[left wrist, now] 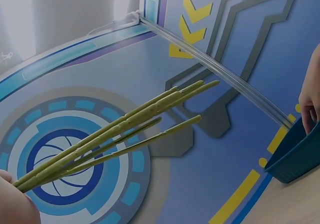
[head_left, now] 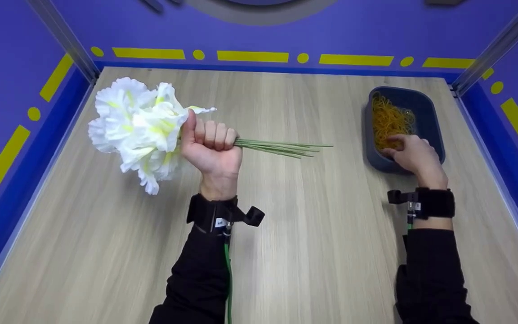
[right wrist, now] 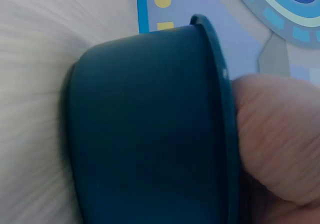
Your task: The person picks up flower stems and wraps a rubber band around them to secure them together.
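Observation:
White artificial flowers (head_left: 151,119) with yellow centres form a bunch at the left of the head view. My left hand (head_left: 214,141) grips their green stems (head_left: 281,147) in a fist, thumb up by the blossoms. The stem ends (left wrist: 145,114) fan out beyond the fist in the left wrist view. To the right stands a dark blue-grey box (head_left: 427,112) with a tangle of thin yellow rubber bands (head_left: 387,117). My right hand (head_left: 414,155) reaches over its near rim, thumb and index finger at the bands. I cannot tell whether they pinch one.
The box (right wrist: 150,124) stands on the wood-grain table (head_left: 304,234), near its far right corner. Blue panels (head_left: 259,38) with yellow marks wall in the back and sides, with metal posts (head_left: 497,45) at the corners. A green cable (head_left: 229,279) runs along the left sleeve.

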A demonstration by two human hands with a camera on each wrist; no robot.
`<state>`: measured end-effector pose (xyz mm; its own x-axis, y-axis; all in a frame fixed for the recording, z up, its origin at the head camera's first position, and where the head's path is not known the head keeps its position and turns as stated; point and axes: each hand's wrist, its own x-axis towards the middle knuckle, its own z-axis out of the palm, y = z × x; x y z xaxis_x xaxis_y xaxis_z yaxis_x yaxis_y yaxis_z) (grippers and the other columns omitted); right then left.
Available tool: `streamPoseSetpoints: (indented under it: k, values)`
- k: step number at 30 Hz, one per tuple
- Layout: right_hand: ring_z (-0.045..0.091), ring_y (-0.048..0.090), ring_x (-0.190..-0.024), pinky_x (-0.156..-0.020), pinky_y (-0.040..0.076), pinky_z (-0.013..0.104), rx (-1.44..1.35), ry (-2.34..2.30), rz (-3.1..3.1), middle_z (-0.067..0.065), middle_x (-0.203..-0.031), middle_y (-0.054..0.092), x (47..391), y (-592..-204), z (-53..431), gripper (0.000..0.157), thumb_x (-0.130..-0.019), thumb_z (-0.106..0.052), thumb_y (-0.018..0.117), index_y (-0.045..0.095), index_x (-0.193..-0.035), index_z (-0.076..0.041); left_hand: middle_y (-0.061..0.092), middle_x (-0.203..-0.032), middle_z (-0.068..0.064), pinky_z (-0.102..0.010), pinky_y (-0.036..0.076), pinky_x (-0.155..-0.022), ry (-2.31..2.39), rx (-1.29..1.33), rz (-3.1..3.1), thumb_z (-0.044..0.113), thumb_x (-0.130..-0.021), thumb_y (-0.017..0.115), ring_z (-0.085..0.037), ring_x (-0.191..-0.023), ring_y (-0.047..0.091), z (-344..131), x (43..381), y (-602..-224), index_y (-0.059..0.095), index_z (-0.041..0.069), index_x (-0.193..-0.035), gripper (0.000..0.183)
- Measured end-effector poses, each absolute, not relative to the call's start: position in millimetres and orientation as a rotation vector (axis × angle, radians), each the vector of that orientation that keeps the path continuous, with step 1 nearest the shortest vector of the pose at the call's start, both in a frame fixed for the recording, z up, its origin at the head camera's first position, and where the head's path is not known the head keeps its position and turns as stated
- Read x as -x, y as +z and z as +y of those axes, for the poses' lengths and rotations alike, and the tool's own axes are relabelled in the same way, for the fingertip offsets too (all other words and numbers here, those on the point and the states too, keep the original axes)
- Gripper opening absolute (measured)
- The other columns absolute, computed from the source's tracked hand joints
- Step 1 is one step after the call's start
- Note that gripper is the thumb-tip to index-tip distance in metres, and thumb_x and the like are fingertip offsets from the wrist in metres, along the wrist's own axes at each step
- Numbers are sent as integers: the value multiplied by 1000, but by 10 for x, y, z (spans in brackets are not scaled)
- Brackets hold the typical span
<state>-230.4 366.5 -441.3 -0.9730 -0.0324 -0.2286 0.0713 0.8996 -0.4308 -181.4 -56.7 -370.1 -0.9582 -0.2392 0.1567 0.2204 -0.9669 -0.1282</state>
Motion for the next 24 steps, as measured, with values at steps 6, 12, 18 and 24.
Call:
streamPoseSetpoints:
  k: [6, 12, 18, 24]
  values:
    - [47, 60, -105, -80, 48, 58, -123, -674, 2920, 29, -122, 64, 2283, -4431, 3644, 34, -100, -27, 67, 70, -121, 0, 13, -53, 9, -19, 9, -41, -2887, 239, 121, 23, -110, 29, -4, -44, 11, -550, 1807, -3701, 21, 20, -57, 54]
    - [41, 62, -90, -72, 46, 52, -163, -646, 2991, 25, -110, 69, 2267, -4441, 3625, 24, -98, -22, 70, 75, -109, -1, 13, -55, 9, -20, 9, -42, -2882, 232, 90, 22, -109, 30, -5, -44, 11, -530, 1806, -3706, 21, 19, -57, 53]
    - [43, 62, -95, -74, 46, 56, -165, -648, 3008, 25, -111, 69, 2279, -4452, 3636, 21, -96, -18, 72, 74, -110, -2, 13, -55, 8, -20, 9, -42, -2887, 230, 90, 22, -109, 31, -5, -44, 11, -531, 1797, -3693, 21, 19, -57, 53]
    - [44, 63, -94, -73, 47, 57, -176, -658, 3032, 24, -110, 70, 2281, -4465, 3635, 18, -95, -17, 74, 77, -106, -3, 12, -55, 9, -19, 8, -43, -2898, 243, 116, 22, -109, 29, -5, -45, 10, -533, 1799, -3688, 19, 19, -57, 53]
